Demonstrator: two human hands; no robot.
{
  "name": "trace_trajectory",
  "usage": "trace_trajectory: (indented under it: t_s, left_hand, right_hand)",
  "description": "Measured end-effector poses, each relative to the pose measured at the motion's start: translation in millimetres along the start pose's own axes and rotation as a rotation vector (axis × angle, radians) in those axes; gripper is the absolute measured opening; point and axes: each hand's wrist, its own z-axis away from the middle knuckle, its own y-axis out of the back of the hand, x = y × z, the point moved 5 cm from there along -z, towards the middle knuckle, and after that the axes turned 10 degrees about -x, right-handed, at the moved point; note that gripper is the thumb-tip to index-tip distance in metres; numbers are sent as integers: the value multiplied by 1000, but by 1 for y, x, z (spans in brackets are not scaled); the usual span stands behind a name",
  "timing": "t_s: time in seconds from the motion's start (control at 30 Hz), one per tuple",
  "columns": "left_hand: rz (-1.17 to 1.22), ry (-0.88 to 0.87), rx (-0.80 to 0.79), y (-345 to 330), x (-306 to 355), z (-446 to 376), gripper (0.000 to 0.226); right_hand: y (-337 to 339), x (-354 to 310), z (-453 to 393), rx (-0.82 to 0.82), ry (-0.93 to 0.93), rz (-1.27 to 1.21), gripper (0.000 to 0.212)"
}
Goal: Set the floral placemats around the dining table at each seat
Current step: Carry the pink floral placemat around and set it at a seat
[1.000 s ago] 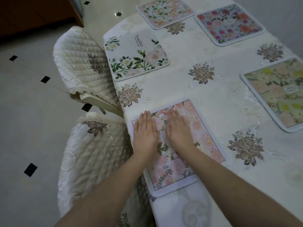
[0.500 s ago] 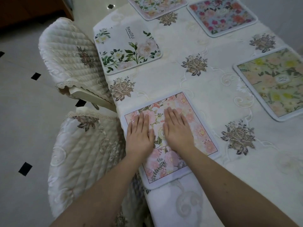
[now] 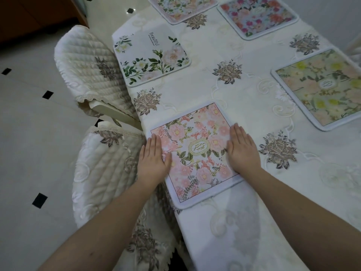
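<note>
I look down at a dining table [image 3: 244, 106] covered in a cream embroidered tablecloth. Directly in front of me, at the table's near edge, lies a pink floral placemat [image 3: 195, 153] with an oval label at its centre. Its near corner reaches the table edge. My left hand [image 3: 153, 159] lies flat on the mat's left edge, fingers straight and together, partly over the table's side. My right hand [image 3: 242, 151] lies flat on the mat's right edge, fingers straight and together. Neither hand grips anything, and the two hands are well apart with the mat's middle showing between them.

Four other mats lie farther along the table. A white placemat with green leaves [image 3: 150, 57] sits to the left, at the next seat. A pale floral placemat [image 3: 181, 8] and a blue placemat with red flowers [image 3: 257, 16] lie at the far end. A yellow-green placemat [image 3: 322, 89] sits at the right side.

Two quilted cream chairs stand to my left: the near chair [image 3: 103, 173] beside the pink mat, the far chair [image 3: 88, 69] beside the white mat.
</note>
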Motion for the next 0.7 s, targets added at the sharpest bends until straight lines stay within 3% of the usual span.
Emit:
trace_trajectory:
  t_s: [0.17, 0.27, 0.4, 0.53, 0.7]
  left_hand:
    - [-115, 29, -58, 5, -1, -1, 68]
    - [-47, 42, -66, 4, 30, 1, 62]
    - [42, -96, -54, -24, 85, 17, 62]
    - [41, -135, 42, -40, 94, 36, 59]
    - [29, -212, 77, -44, 79, 56, 64]
  right_hand:
    - [-4, -17, 3, -84, -57, -24, 59]
    - [-15, -57, 13, -119, 71, -36, 58]
    - [-30, -101, 27, -142, 184, -35, 60]
    - [-37, -92, 40, -109, 266, 60, 61]
    - [-39, -73, 52, -62, 211, 49, 56]
